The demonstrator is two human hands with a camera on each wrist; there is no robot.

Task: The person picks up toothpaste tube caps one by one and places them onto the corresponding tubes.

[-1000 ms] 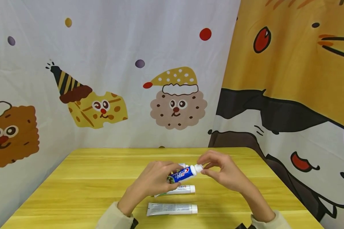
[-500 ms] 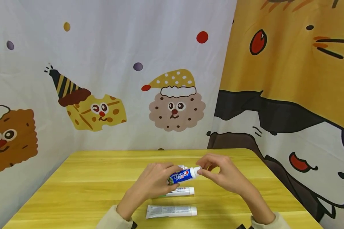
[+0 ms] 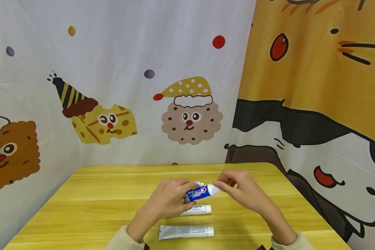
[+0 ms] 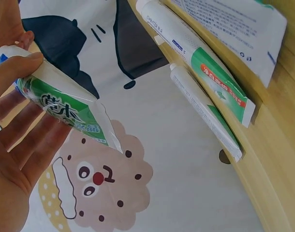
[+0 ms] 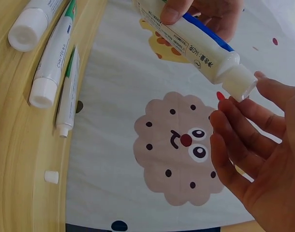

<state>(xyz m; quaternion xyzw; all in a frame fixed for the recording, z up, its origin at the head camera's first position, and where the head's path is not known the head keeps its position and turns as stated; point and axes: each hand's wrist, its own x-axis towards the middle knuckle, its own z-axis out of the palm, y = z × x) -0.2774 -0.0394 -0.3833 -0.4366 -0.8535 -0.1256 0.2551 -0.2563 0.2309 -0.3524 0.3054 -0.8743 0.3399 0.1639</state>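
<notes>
- The table (image 3: pixel 112 198) carries three tubes lying flat; a fourth is held above it.
- The left hand (image 3: pixel 168 198), at 9 o'clock of the held tube, is closed round its body, thumb along the near side.
- The right hand (image 3: pixel 245 191), at 3 o'clock, pinches the cap end lightly with thumb and fingertips.
- The blue toothpaste tube (image 3: pixel 200 193) is between the hands, tilted, its capped end towards 2 o'clock.
- The front tube (image 3: pixel 185 232) and middle tube (image 3: pixel 200 209) lie at 6 o'clock of it; the thin tube (image 5: pixel 67 92) lies beyond, at 12.
- The white cap (image 5: pixel 239 82) sits at the tube's mouth. The step looks like working this cap, loosening or tightening, I cannot tell which; next probably calls for a fingertip twist while the left hand steadies the body without squeezing.
- A smaller loose cap (image 5: pixel 51 177) rests on the table.
</notes>
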